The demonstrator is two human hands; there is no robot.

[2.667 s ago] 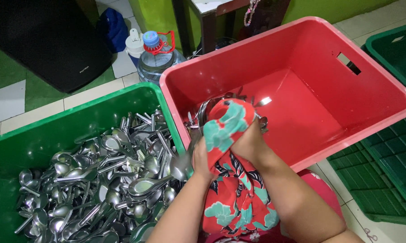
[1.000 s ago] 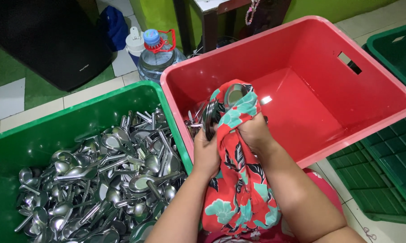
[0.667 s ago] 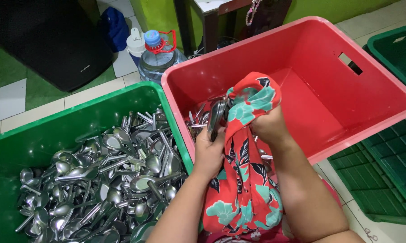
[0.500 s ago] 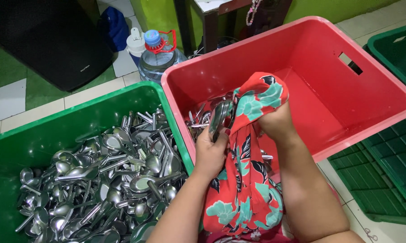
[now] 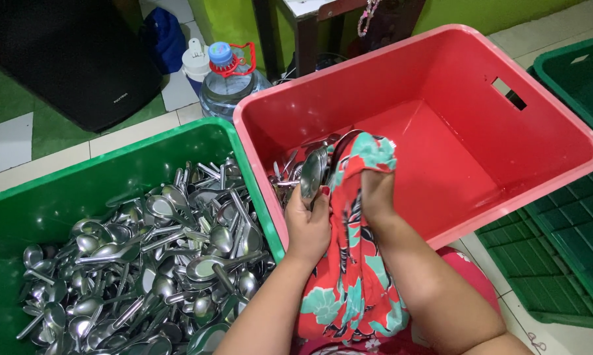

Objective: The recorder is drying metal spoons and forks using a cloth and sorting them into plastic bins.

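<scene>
My left hand (image 5: 307, 223) holds a metal spoon (image 5: 311, 172) upright over the near wall of the red crate (image 5: 441, 105). My right hand (image 5: 377, 194) grips a red cloth with teal flowers (image 5: 349, 263) and presses it against the spoon's bowl. The cloth hangs down between my forearms over my lap. A few metal spoons (image 5: 290, 177) lie in the red crate's near left corner. The green crate (image 5: 79, 190) at my left is filled with several metal spoons (image 5: 158, 256).
A large clear water bottle with a blue cap (image 5: 229, 79) and a white jug (image 5: 196, 62) stand behind the crates. A black box (image 5: 66, 59) sits at the back left. Dark green crates (image 5: 559, 230) lie at the right on the tiled floor.
My hands with cloth and spoon rose and shifted right over the red crate, then came back down a little; the cloth was rubbed around the spoon's bowl.
</scene>
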